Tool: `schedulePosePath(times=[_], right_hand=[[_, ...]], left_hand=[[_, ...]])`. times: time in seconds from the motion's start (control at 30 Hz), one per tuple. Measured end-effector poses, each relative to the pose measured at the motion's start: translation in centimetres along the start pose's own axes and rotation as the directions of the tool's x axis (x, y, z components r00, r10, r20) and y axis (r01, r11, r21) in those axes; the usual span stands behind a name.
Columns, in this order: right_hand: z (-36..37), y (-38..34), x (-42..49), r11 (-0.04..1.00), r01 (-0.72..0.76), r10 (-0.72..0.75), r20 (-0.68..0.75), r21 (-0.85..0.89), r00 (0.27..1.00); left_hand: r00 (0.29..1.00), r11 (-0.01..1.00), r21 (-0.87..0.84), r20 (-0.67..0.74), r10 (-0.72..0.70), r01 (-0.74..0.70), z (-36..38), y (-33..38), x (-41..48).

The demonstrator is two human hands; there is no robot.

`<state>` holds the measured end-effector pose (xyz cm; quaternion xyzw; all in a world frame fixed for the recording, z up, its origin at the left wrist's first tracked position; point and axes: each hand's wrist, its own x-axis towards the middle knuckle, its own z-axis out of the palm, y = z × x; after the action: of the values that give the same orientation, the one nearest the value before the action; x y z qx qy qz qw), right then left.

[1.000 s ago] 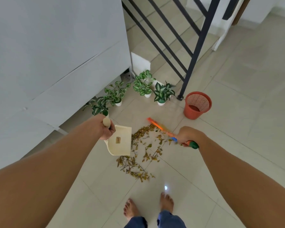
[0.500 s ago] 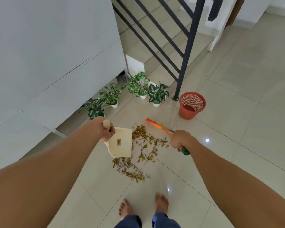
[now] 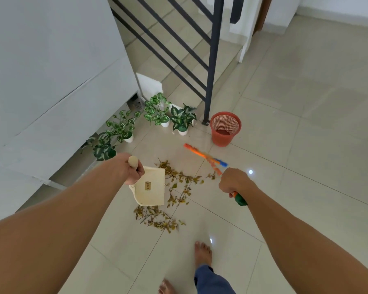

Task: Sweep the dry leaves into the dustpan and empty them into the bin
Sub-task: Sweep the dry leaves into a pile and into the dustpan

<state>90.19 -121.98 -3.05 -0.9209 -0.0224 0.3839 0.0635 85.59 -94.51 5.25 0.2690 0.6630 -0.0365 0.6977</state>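
Head view: my left hand [image 3: 132, 169], left of centre, is clenched round the handle of the dustpan [image 3: 151, 192]. The cream pan hangs below my fist, its straight edge turned right toward the leaves [image 3: 180, 179]. I cannot tell whether the pan touches the floor [image 3: 306, 145].

My right hand [image 3: 235, 182], right of centre, is grasping the brush [image 3: 204, 155]. Its green end sticks out below my fist, and the orange and blue part runs up and left from it, blurred.

The dry leaves lie on the tiles in the middle of the frame. 1 patch is between the pan and my right hand, just beside the pan's edge. Another spreads just below the pan.

The red bin [image 3: 225, 128] stands upright above the brush, near the foot of the dark railing [image 3: 212, 60]. 4 plants [image 3: 157, 113] sit in a row to its left, along the white wall.

My bare feet [image 3: 203, 253] show at the bottom centre.
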Motion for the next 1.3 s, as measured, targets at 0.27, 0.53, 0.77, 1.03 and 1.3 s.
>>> schedulePosePath(times=[0.27, 0.53, 0.77, 1.03, 1.3], right_hand=[[4.2, 1.9, -0.6, 0.935, -0.159, 0.135, 0.096, 0.318, 0.986], [8.3, 1.0, -4.5, 0.818, -0.216, 0.106, 0.229, 0.533, 0.968], [10.3, -2.7, -6.3, 0.797, -0.175, 0.119, 0.133, 0.578, 0.984], [13.5, -4.8, -7.1, 0.781, -0.202, 0.082, 0.224, 0.591, 0.971], [13.4, -6.2, -9.7, 0.782, -0.163, 0.095, 0.144, 0.602, 0.985]], left_hand=[[0.997, 1.000, 0.007, 0.074, -0.026, 0.026, -5.2, -0.4, 0.8], [0.998, 0.998, 0.062, 0.068, -0.017, 0.012, -9.5, -0.6, 0.9], [0.998, 1.000, 0.011, 0.063, -0.019, 0.019, -13.7, 0.3, 1.3], [0.997, 0.995, -0.093, 0.078, -0.024, 0.032, -18.2, 1.3, 2.2], [1.000, 0.995, -0.103, 0.017, -0.004, 0.006, -19.4, 2.1, 1.8]])
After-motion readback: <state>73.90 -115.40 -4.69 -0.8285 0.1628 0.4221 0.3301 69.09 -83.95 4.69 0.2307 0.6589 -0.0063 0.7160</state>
